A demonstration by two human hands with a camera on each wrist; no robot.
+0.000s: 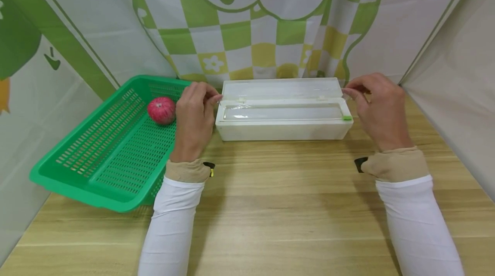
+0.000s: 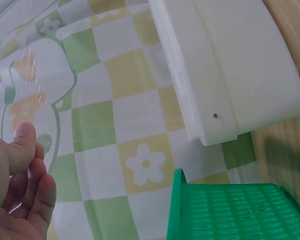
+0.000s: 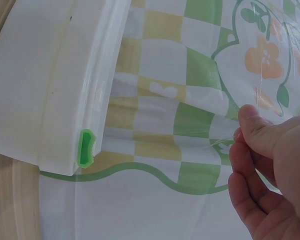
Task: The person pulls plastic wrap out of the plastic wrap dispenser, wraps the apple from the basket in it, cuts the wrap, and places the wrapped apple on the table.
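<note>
— Where is the clear plastic film (image 2: pixel 26 65), please? I have difficulty to see it.

— It is between the two hands, near the white dispenser box (image 1: pixel 284 131) with its raised lid (image 1: pixel 282 87). Its middle part is too transparent to follow exactly.

— And how are the hands?

— The left hand (image 1: pixel 194 117) pinches one end of the film between thumb and fingertips, and the right hand (image 1: pixel 380 110) does the same at the other end. The remaining fingers are loosely bent.

— How will it behave, in your opinion?

— I expect it to be almost without weight, very soft, clinging to itself and easy to tear. So I would hold only the outer corners, with an even and gentle tension.

— Which edges demand attention?

— The green basket (image 1: pixel 120 205) stands close beside the left hand, with a red round fruit (image 1: pixel 161 110) inside. The small green clip (image 1: pixel 346 118) at the dispenser box's right end could perhaps catch the film. Behind, the checked curtain (image 1: pixel 236 35) is near the lid.

— And where is room?

— In front of the dispenser box, a broad stretch of wooden worktop (image 1: pixel 286 207) shows between the sleeves. Toward the person, I judge, movement is most free.
</note>
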